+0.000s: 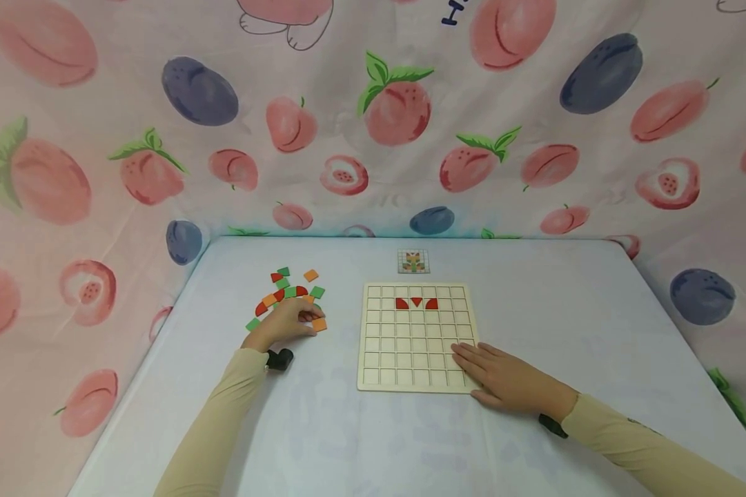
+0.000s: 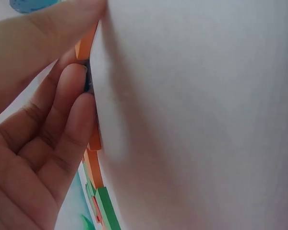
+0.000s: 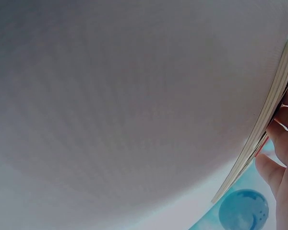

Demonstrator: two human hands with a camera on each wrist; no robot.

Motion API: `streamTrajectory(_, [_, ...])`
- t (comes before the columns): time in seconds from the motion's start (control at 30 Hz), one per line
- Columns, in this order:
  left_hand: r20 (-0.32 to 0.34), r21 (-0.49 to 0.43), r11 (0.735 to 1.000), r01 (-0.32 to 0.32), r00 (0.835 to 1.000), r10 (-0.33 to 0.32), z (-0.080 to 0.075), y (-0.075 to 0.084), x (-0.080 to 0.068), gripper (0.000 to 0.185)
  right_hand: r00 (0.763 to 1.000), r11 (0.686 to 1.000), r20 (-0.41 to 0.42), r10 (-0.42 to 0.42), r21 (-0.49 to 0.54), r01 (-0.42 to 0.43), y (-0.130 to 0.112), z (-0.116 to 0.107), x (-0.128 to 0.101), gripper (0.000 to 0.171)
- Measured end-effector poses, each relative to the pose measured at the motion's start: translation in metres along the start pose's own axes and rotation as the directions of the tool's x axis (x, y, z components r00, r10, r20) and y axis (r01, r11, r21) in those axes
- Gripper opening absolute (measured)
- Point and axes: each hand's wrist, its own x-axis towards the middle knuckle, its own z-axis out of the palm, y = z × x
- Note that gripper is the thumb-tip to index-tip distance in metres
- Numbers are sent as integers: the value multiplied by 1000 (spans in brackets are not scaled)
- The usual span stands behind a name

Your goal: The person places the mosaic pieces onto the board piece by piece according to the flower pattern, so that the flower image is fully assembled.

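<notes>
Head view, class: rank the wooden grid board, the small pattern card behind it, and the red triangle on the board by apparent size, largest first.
1. Wooden grid board
2. Pattern card, farther from the camera, so it may look smaller than it is
3. Red triangle

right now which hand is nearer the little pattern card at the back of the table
Left, though only slightly. The left hand is at the loose tiles, off to the left of the card. The right hand lies flat on the board's near right corner, further from the card.
</notes>
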Motion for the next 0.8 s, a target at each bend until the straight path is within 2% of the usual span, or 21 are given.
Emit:
streamTrajectory(0.23, [-30, 47, 997, 56, 998, -55, -1, 2, -4, 29, 1000, 1000, 19, 7, 9, -7, 0, -1, 2, 62])
streamTrajectory(0.47, [-52, 45, 993, 111, 993, -109, 1, 4, -6, 28, 999, 1000, 35, 12, 16, -13, -1, -2, 2, 62])
streamTrajectory(0.6, [-62, 56, 990, 131, 990, -128, 4, 5, -5, 30, 1000, 1000, 21, 6, 10, -6, -1, -2, 1, 62])
streamTrajectory(0.8, [-73, 101, 987, 128, 990, -121, 6, 8, -4, 28, 999, 1000, 39, 20, 20, -20, -2, -3, 2, 63])
